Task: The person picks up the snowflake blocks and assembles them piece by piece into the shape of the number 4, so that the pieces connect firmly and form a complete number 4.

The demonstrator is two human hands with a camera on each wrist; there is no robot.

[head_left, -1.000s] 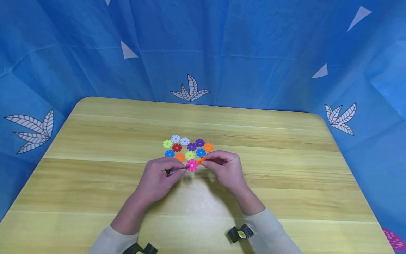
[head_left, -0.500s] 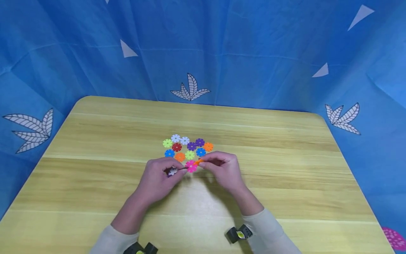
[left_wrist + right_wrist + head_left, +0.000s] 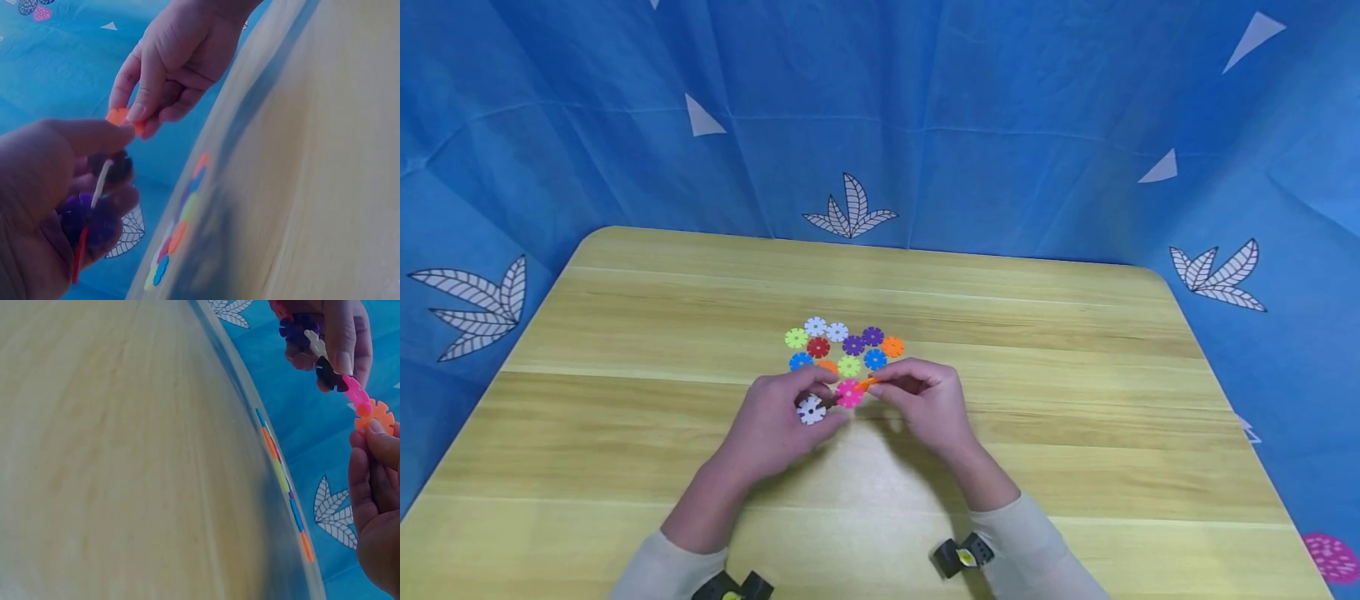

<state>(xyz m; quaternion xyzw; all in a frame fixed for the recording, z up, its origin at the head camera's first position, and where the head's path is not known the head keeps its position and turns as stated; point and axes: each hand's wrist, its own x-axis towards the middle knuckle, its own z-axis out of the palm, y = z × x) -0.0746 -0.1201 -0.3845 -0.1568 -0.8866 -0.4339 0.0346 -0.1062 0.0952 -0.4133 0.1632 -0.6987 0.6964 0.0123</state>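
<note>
My left hand [image 3: 775,425] holds a short chain of notched plastic discs. From its far end the chain runs red [image 3: 279,308], purple disc [image 3: 294,328], white disc [image 3: 811,410], dark disc [image 3: 324,372], then pink disc [image 3: 849,393]. Purple and red lie inside the curled fingers in the left wrist view. My right hand [image 3: 928,408] pinches an orange disc [image 3: 379,416] between thumb and forefinger, its edge meeting the pink disc's edge. Both hands are raised over the table, in front of the loose discs.
Loose discs lie flat on the wooden table [image 3: 1037,375] just beyond my hands: white [image 3: 816,327], red [image 3: 818,347], purple [image 3: 872,337], blue [image 3: 875,359], green [image 3: 849,367] and orange ones [image 3: 892,347]. A blue patterned cloth [image 3: 1000,125] hangs behind.
The left finger and thumb have spread and the chain has turned, so its white disc now shows face-on. The pink disc and orange disc have shifted slightly left and overlap more.
</note>
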